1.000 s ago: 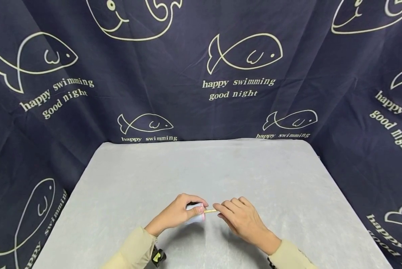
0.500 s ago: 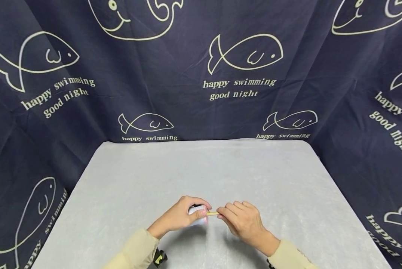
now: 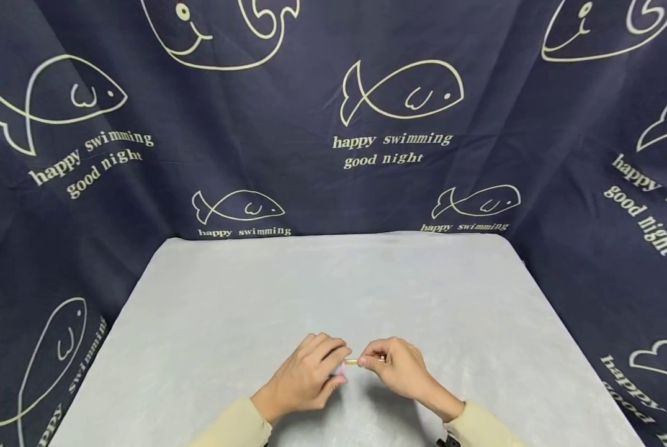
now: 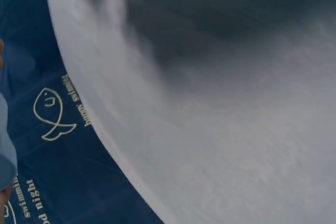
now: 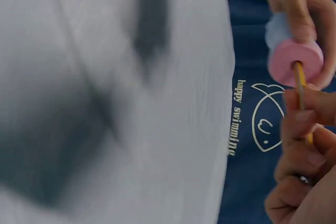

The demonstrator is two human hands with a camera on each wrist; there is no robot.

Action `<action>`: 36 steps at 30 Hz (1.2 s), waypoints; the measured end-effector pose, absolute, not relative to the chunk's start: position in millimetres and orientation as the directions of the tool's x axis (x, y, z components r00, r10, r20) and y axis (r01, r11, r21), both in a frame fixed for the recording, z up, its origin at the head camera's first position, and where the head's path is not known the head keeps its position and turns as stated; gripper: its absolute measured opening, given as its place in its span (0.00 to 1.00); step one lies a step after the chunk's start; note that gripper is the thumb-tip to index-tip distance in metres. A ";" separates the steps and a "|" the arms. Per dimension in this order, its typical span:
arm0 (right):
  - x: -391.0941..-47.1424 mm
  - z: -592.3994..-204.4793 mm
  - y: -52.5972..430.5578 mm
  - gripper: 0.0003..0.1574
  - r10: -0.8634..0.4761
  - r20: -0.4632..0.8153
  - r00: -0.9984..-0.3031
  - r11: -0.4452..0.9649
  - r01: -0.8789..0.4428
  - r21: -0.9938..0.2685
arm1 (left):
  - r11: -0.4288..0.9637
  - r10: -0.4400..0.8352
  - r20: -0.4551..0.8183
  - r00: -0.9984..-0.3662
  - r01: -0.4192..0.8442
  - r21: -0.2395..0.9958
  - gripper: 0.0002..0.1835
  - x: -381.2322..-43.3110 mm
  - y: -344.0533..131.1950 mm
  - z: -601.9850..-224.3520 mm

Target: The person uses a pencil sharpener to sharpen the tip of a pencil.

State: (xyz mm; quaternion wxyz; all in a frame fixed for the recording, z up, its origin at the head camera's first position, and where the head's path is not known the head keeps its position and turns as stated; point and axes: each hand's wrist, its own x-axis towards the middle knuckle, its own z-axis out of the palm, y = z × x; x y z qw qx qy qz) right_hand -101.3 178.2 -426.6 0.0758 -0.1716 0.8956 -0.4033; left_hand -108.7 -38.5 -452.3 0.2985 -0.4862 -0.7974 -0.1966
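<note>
Near the front of the table, my left hand [image 3: 308, 375] grips a pencil sharpener [image 3: 337, 369] and covers most of it. The right wrist view shows its round pink face [image 5: 282, 67] and light blue body [image 5: 276, 30]. A yellow pencil [image 5: 300, 83] runs into the hole in that face, so its tip is hidden. My right hand [image 3: 397, 366] pinches the pencil between thumb and forefinger, a short way from the sharpener. The pencil's back end pokes out behind those fingers. At the left wrist view's edge, only part of the blue body [image 4: 5, 153] appears.
A pale grey cloth covers the table [image 3: 333, 285]. Dark blue curtains [image 3: 311, 136] with fish drawings and lettering hang behind it and along both sides. Shadows of the arms fall on the cloth below the hands.
My left hand has turned, so its back faces up and hides more of the sharpener. The right hand has also rolled, bringing its thumb into view on the pencil. The pencil stays in the sharpener.
</note>
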 end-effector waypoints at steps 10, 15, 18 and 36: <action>-106.4 -439.1 179.2 0.03 -0.416 0.120 -0.901 0.547 -0.354 -0.759 | 0.469 0.696 0.646 -0.313 0.880 -0.080 0.24 -119.9 -43.6 -444.4; -105.2 -449.1 177.4 0.14 -0.466 0.511 -0.722 0.612 -0.680 -0.403 | 0.509 0.629 0.619 -0.471 0.851 0.130 0.23 -121.9 -49.6 -437.9; -106.5 -452.7 178.5 0.15 -0.499 0.595 -0.631 0.631 -0.735 -0.250 | 0.514 0.590 0.556 -0.585 0.804 0.300 0.18 -121.9 -51.8 -433.7; -118.2 -443.7 172.0 0.19 -0.503 0.850 -0.158 0.607 -0.765 0.217 | 0.386 0.637 0.125 -0.761 0.455 0.802 0.11 -127.8 -55.0 -408.9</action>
